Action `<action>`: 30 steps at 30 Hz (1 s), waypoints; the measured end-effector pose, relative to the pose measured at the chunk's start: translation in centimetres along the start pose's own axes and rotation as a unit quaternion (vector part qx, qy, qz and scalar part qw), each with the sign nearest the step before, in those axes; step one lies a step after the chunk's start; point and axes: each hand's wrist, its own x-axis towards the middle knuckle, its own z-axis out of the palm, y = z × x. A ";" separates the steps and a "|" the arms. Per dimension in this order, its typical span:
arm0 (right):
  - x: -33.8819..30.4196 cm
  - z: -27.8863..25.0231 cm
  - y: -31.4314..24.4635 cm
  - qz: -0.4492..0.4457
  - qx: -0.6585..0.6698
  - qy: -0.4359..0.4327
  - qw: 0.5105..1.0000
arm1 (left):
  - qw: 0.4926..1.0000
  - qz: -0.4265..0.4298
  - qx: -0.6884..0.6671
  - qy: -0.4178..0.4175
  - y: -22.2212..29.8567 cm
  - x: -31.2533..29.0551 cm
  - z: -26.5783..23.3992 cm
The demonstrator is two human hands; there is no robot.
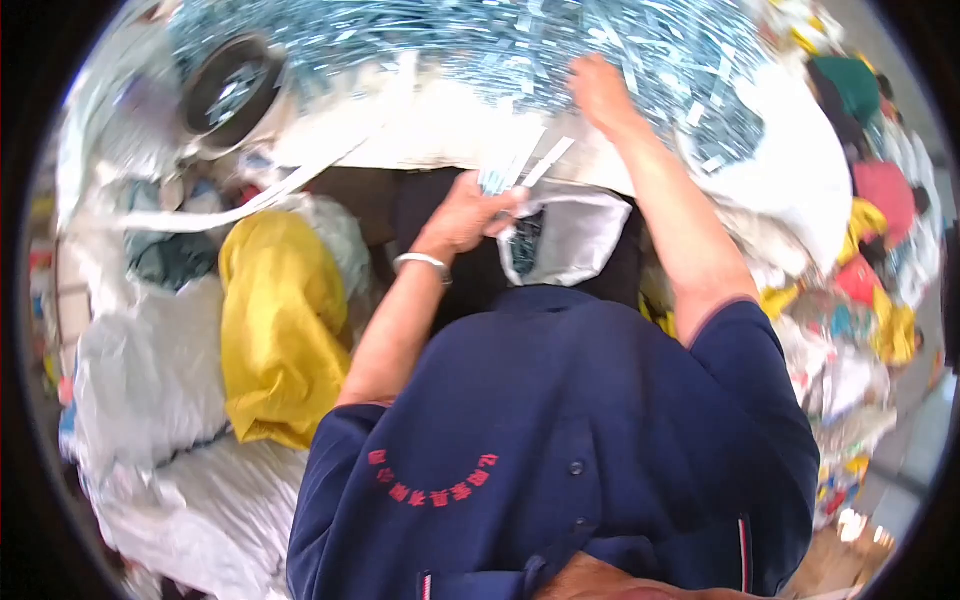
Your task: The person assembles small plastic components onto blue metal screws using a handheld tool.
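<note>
The left hand [470,215] is closed around at least two pale strips [548,160], fanned out by the near edge of the worktop [400,140], beside one open white bag [590,235]. The right hand [603,95], fingers curled, is at one heap of bluish strips [450,50], too many to count, toward the worktop's far edge; whether it grips any I cannot tell.
</note>
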 end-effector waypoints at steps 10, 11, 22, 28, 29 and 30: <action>-3.9 -5.0 -3.6 0.125 0.373 -0.042 0.918 | 0.994 0.039 -0.065 -0.074 0.2 -0.6 -0.1; -5.0 -5.5 -4.6 0.141 0.411 -0.070 0.898 | 0.993 0.038 -0.076 -0.088 -0.1 -0.4 -0.2; -9.8 -5.1 -6.9 0.166 0.533 -0.044 0.829 | 0.992 0.055 -0.052 -0.105 0.2 -0.3 0.0; -10.5 -5.0 -6.3 0.133 0.580 -0.026 0.803 | 0.991 0.056 -0.064 -0.108 -0.1 -0.5 -0.1; -10.7 -4.9 -6.7 0.149 0.578 -0.031 0.802 | 0.990 0.058 -0.062 -0.109 -0.3 -0.3 -0.4; -11.0 -5.1 -6.9 0.168 0.574 -0.036 0.801 | 0.991 0.056 -0.055 -0.110 -0.2 -0.4 -0.3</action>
